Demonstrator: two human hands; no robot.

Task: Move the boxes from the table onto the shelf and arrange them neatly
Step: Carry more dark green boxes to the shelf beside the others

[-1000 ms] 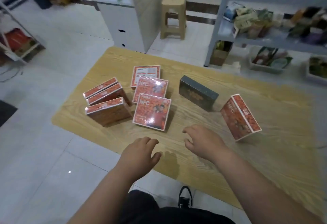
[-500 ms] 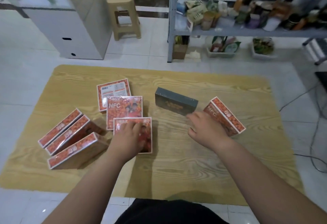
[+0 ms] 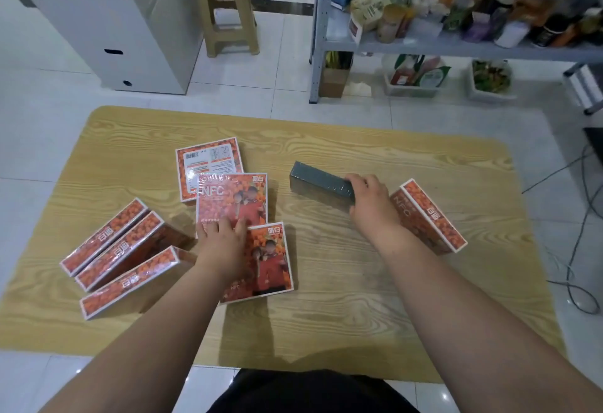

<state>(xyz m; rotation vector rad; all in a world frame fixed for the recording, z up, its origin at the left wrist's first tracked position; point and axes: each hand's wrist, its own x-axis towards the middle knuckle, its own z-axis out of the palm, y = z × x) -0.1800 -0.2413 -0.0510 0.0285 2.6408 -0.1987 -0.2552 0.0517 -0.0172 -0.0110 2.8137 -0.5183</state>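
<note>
Several orange boxes and one dark grey-green box [image 3: 315, 181] lie on a low wooden table [image 3: 359, 298]. My right hand [image 3: 370, 202] grips the right end of the dark box, fingers curled over its top. Just behind that hand an orange box [image 3: 430, 216] stands on its edge. My left hand [image 3: 222, 244] rests with straight fingers across two flat orange boxes, the near one [image 3: 272, 259] and the middle one [image 3: 231, 197]. A third flat box [image 3: 208, 161] lies label side up behind them. Three more orange boxes [image 3: 120, 249] stand on edge at the left.
A grey metal shelf [image 3: 424, 44] packed with jars and packets stands beyond the table at the right, with tubs on the floor under it. A beige plastic stool [image 3: 225, 4] and a white cabinet [image 3: 114, 27] stand at the back left. Cables [image 3: 580, 216] lie on the floor at the right.
Both hands have reached forward from the table's near edge. My left hand now lies on the flat orange boxes, and my right hand has moved from the orange box to grip the dark box.
</note>
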